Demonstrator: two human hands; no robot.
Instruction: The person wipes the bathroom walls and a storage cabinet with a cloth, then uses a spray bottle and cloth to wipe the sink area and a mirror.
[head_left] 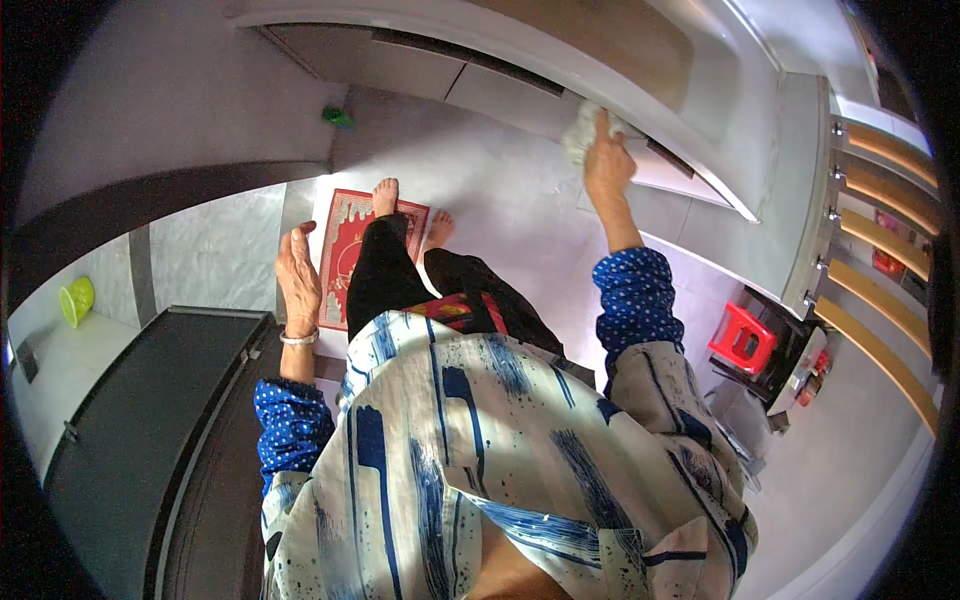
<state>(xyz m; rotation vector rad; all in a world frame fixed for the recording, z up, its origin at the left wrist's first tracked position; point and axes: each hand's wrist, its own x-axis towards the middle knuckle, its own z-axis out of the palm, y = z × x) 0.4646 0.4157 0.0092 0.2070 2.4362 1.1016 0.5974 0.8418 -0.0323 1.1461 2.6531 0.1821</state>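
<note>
Head view, cloth (580, 137) at cabinet (500, 95), pale floor (500, 170)

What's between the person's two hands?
In the head view, between left hand and right hand with its cloth show red mat, black trouser leg, right foot and pale floor.

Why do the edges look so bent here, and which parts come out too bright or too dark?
Head view: the fisheye lens bows the white counter edge and the orange slats; the picture's rim falls off to black; the floor turns nearly white by the red mat's upper left; the dark panel at lower left shows little detail; the pale cloth at the right hand looks soft.
</note>
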